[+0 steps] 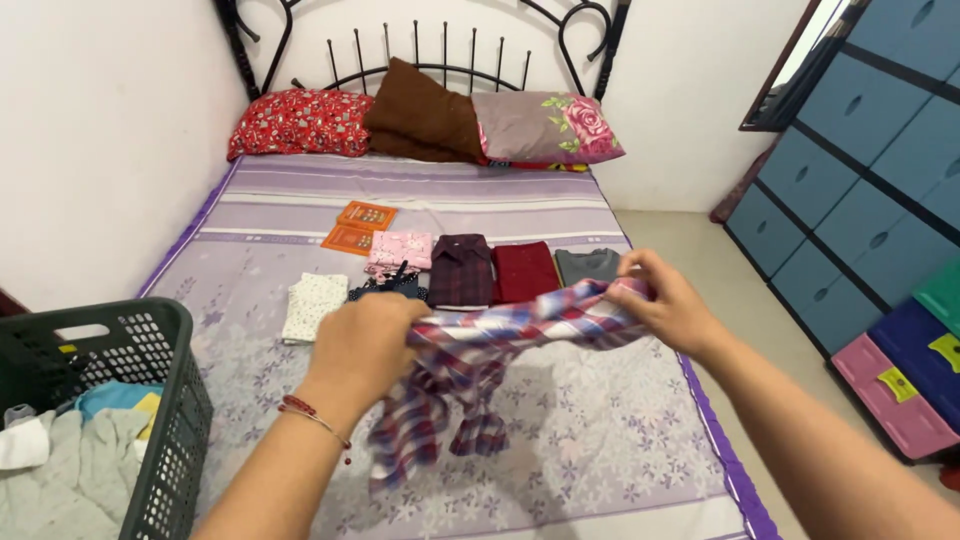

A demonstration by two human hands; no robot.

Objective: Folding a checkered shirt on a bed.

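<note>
plaid shirt (pixel 500 350) is up in the air over the bed (pixel 600 440), stretched long side-to-side btwn both hands. left hand (pixel 365 345) has its grip bunched tight on the left end, right hand (pixel 665 305) pinches the right end, a bit higher & further away. rest hangs down near the left hand. cloth is soft, thin, red-blue-white checks. folded clothes (pixel 460 268) sit in a row behind; dark basket (pixel 170 400) at left.
</note>
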